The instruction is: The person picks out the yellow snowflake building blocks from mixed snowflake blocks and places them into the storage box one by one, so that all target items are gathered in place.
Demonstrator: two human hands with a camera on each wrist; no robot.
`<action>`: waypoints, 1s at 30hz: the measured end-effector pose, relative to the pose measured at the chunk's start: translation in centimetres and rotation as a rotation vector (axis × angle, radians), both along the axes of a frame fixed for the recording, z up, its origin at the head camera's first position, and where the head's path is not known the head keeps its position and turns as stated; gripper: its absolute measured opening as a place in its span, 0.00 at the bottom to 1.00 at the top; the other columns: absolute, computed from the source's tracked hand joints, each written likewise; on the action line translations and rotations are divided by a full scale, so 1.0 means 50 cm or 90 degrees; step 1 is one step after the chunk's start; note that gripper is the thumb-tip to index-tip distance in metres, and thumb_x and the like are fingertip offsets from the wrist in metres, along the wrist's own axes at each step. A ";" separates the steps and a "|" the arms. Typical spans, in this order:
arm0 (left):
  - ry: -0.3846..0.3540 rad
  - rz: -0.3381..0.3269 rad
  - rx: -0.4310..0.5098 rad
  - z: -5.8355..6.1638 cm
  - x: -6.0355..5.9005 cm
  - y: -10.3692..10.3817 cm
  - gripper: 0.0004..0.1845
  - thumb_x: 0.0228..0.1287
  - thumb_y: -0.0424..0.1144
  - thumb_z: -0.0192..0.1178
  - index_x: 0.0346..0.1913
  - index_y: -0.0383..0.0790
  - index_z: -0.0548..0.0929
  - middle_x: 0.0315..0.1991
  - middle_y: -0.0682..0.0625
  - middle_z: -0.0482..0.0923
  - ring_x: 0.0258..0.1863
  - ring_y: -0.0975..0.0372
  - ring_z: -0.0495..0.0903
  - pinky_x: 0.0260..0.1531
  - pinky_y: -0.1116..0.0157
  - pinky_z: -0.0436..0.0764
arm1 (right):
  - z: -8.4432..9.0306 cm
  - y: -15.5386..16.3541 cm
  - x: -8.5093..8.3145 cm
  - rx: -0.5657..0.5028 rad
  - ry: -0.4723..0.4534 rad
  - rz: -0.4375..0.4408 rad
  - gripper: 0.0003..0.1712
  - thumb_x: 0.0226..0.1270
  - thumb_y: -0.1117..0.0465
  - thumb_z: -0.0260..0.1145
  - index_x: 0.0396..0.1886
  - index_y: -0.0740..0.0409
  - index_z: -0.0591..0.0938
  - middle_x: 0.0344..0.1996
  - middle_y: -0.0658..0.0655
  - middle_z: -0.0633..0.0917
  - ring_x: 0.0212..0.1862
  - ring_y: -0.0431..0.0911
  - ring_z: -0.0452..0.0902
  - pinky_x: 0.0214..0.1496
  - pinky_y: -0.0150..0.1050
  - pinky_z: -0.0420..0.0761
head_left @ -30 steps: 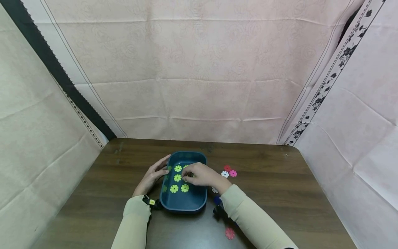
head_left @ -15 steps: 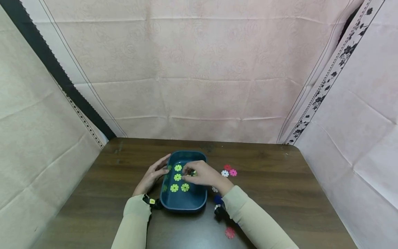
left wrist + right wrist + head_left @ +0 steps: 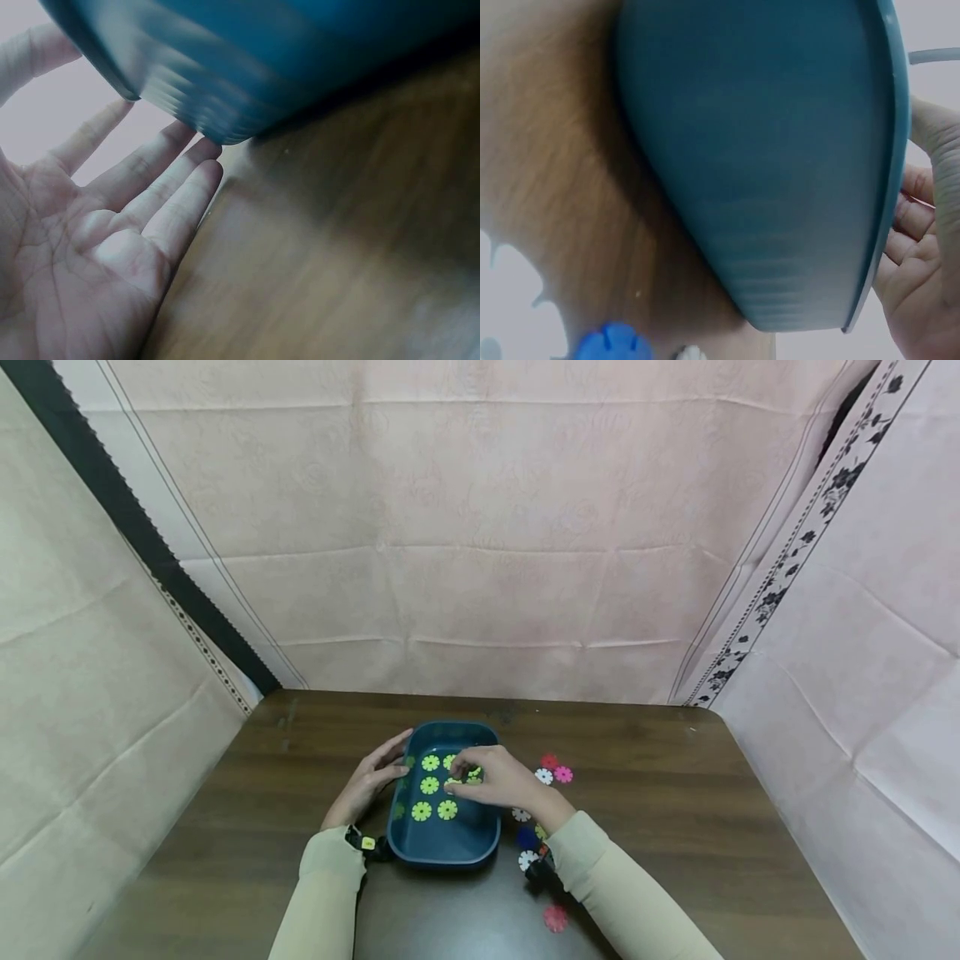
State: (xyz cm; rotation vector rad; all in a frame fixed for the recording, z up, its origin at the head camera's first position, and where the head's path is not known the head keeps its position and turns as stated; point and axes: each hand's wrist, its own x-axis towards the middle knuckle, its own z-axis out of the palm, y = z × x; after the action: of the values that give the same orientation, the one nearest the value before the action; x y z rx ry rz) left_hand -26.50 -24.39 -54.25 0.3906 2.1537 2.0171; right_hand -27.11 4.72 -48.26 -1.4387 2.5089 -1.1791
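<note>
Head view: left hand (image 3: pixel 369 781), fingers spread, braces the dark blue plastic tray (image 3: pixel 444 852) on its left wall so it stays put; right hand (image 3: pixel 497 781) inside pinches a yellow-green flower disc (image 3: pixel 454 784).

A tray (image 3: pixel 442 853) sits on the table (image 3: pixel 675 827), near its middle. Inside the tray, several flower discs (image 3: pixel 422 811) lie flat toward its far and left part. The left hand (image 3: pixel 369 781) rests against the tray's left wall; the right hand (image 3: pixel 498 781) reaches over the right rim, above the discs. More loose discs (image 3: pixel 553 770) lie on the table to the right of the tray, and one disc (image 3: pixel 556 917) lies nearer the person, beside the right sleeve (image 3: pixel 622 902).
</note>
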 end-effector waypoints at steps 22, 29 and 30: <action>0.016 -0.006 -0.003 -0.005 0.000 -0.003 0.32 0.72 0.41 0.59 0.76 0.61 0.65 0.71 0.46 0.68 0.69 0.49 0.67 0.67 0.46 0.65 | -0.010 0.057 0.028 -0.071 0.044 -0.056 0.09 0.67 0.52 0.71 0.43 0.47 0.84 0.39 0.45 0.86 0.41 0.46 0.83 0.38 0.43 0.84; 0.018 -0.015 0.000 -0.006 -0.001 -0.004 0.32 0.73 0.40 0.59 0.77 0.58 0.64 0.72 0.44 0.66 0.70 0.47 0.65 0.68 0.44 0.63 | -0.007 0.066 0.038 -0.085 0.020 -0.080 0.11 0.68 0.53 0.71 0.43 0.54 0.86 0.38 0.44 0.85 0.40 0.49 0.83 0.36 0.42 0.83; 0.017 -0.016 0.003 -0.006 -0.001 -0.004 0.32 0.74 0.40 0.59 0.77 0.58 0.64 0.72 0.44 0.66 0.70 0.46 0.65 0.68 0.44 0.63 | -0.008 0.068 0.038 -0.087 0.018 -0.082 0.12 0.68 0.53 0.71 0.44 0.55 0.86 0.39 0.43 0.85 0.41 0.49 0.83 0.37 0.42 0.83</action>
State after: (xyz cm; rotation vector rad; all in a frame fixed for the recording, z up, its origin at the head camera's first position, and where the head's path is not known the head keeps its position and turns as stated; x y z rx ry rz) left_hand -26.55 -24.60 -54.54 0.4451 2.1492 2.0149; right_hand -25.21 8.11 -48.67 -1.3466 2.6224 -1.3852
